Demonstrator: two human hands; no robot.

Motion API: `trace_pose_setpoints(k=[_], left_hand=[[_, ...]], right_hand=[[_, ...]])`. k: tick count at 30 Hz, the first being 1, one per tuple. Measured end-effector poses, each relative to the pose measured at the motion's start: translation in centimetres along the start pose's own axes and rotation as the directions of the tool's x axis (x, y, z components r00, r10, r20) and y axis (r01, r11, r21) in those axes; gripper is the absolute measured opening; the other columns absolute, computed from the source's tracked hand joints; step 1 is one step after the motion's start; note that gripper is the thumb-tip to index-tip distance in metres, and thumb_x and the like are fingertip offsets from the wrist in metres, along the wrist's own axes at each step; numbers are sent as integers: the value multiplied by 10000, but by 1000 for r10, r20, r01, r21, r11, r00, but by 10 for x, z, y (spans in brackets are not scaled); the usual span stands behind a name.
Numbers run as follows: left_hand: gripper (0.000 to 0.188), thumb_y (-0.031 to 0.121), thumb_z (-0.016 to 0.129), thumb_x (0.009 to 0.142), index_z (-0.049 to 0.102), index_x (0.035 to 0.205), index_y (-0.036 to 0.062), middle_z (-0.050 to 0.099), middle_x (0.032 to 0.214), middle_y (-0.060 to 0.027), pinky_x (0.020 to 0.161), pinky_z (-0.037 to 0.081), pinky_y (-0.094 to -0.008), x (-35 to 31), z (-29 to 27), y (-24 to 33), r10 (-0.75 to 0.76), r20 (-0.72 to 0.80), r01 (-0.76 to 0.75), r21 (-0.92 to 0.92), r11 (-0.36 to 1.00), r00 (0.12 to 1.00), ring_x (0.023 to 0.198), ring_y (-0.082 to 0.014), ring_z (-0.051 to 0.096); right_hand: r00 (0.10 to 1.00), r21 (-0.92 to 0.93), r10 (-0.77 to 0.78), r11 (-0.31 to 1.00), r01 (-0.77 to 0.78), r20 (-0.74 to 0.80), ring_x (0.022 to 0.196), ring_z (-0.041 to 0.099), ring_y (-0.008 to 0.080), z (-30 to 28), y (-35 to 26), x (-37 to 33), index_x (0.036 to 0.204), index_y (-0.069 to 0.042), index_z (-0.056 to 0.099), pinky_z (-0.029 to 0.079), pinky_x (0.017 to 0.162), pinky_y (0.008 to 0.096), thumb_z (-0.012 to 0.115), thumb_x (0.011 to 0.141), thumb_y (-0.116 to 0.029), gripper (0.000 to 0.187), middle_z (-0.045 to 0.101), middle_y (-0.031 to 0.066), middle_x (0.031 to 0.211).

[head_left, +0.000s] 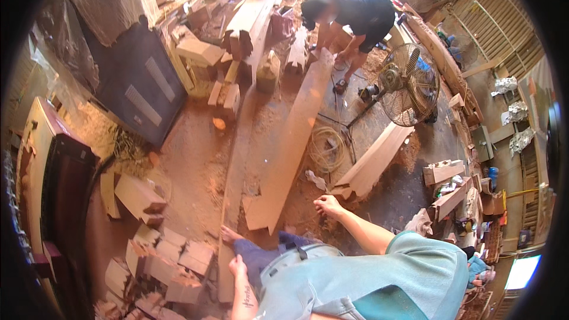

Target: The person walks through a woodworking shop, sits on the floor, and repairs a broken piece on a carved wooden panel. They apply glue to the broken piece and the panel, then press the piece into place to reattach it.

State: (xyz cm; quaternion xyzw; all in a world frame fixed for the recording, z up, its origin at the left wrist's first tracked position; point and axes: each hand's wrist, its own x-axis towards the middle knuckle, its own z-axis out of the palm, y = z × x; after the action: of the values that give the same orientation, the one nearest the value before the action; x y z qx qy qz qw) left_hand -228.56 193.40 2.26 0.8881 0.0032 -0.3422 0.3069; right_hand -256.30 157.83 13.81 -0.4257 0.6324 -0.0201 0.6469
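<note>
My left hand hangs beside my blue trouser leg, over the edge of a long narrow plank. Its fingers are mostly turned from view, so their hold is unclear. Out to the right, my right hand is held off the floor with its fingers curled in; nothing shows in it. Closest to it are a short, wide wooden slab with a jagged near end and a scrap of white material. A long, wide board lies on the floor ahead of me. My bare foot is at the narrow plank.
A person in dark clothes bends over the board's far end. A standing fan, a coiled hose and a power tool are to the right. Cut wood blocks pile up at the lower left; dark panels lean farther back.
</note>
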Motion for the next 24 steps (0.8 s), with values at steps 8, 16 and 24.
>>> trace_pose_setpoints(k=[8, 16, 24], left_hand=[[421, 349, 660, 914, 699, 1048, -48, 727, 984, -158, 845, 503, -342, -1, 10, 36, 38, 70, -37, -19, 999, 997, 914, -229, 673], [445, 376, 642, 912, 694, 1091, -28, 722, 1020, -172, 876, 495, -323, -19, 6, 78, 108, 164, -123, 85, 989, 981, 950, -220, 677], [442, 371, 643, 906, 697, 1088, -29, 717, 1044, -176, 892, 489, -330, 20, -7, 43, 25, 170, -40, 89, 995, 985, 996, -238, 675]], right_hand=[[949, -43, 254, 963, -266, -187, 573, 619, 193, -60, 113, -14, 970, -7, 660, 506, 512, 327, 680, 883, -236, 246, 664, 95, 755], [928, 89, 330, 943, -319, -171, 587, 661, 208, -89, 163, -16, 992, -58, 597, 486, 473, 334, 647, 908, -270, 233, 687, 123, 836], [964, 166, 235, 963, -214, -121, 615, 661, 202, -45, 125, -17, 986, -8, 641, 513, 527, 327, 673, 891, -272, 283, 696, 123, 833]])
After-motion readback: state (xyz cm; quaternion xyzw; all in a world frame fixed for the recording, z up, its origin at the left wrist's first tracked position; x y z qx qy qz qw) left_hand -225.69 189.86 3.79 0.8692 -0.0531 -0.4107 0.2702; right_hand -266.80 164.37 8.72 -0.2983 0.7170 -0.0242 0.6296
